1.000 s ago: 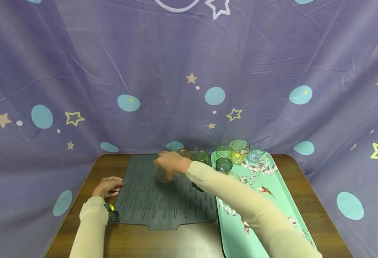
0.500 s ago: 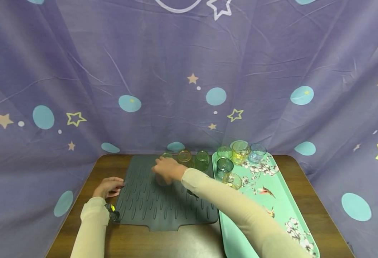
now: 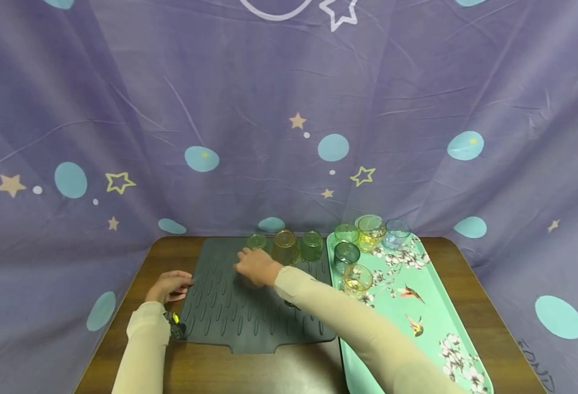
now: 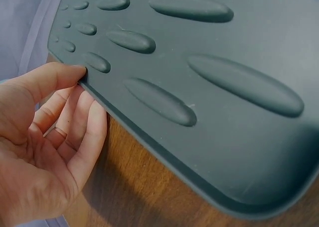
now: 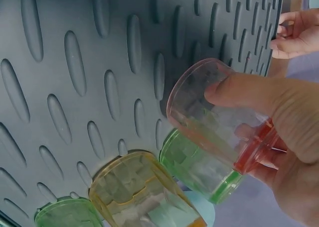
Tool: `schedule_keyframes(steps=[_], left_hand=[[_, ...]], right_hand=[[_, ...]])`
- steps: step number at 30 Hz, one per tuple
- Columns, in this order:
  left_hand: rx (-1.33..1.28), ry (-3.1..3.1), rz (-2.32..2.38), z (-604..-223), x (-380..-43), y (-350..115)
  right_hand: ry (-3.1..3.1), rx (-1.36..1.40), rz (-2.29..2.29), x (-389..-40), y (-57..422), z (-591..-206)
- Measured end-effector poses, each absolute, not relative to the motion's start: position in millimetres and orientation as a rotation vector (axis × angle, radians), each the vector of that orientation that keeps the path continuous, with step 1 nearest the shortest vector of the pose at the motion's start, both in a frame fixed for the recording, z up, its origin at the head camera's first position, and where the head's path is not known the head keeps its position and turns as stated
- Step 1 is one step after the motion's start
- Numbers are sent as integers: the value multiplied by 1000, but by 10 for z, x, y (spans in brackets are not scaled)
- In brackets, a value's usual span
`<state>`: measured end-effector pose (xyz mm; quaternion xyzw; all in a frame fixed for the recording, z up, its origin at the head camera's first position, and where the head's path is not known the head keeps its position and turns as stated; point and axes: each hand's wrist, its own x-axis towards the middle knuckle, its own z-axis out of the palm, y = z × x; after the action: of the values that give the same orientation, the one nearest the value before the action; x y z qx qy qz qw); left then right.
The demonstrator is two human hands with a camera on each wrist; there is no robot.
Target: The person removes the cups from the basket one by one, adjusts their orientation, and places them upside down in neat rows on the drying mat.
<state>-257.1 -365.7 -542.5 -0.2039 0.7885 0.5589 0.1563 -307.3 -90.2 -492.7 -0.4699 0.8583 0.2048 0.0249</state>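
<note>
A pinkish, clear glass with a red base (image 5: 199,112) is in my right hand (image 3: 259,266), which grips it by the side and base. Its rim points at the dark grey ridged drying mat (image 3: 249,328); whether it touches is unclear. In the head view that hand mostly hides the glass. Along the mat's back, upside down, stand a small green glass (image 3: 256,243), an amber glass (image 3: 285,249) and another green glass (image 3: 311,247). At the mat's left edge, my left hand (image 4: 55,122) pinches the rim, thumb on top, fingers below.
Right of the mat lies a mint tray (image 3: 392,334) with flower and bird prints. Several glasses stand on it, among them a yellow glass (image 3: 370,234), a blue glass (image 3: 396,235) and a dark green glass (image 3: 346,257). A purple curtain (image 3: 249,180) hangs behind the table.
My right hand has drawn the pinkish glass slightly nearer to me, uncovering the small green glass behind it. A pale yellow glass on the tray has come into view. The left hand stays put.
</note>
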Motion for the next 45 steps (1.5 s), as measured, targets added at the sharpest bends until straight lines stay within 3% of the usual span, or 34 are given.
schedule_keyframes(steps=[22, 29, 37, 45], left_hand=[[-559, 2274, 1548, -5511, -2604, -3680], [-569, 2291, 1549, -5505, -2609, -3688], [-549, 2281, 1551, -5465, -2618, -3741], [-559, 2269, 1547, -5494, -2619, -3715]], right_hand=[[2686, -1430, 679, -3031, -879, -5037], [2699, -1512, 540, -3010, -750, -4899], [2589, -1438, -348, -3086, -195, -4306], [2470, -1292, -1039, -3179, 1000, -3991]])
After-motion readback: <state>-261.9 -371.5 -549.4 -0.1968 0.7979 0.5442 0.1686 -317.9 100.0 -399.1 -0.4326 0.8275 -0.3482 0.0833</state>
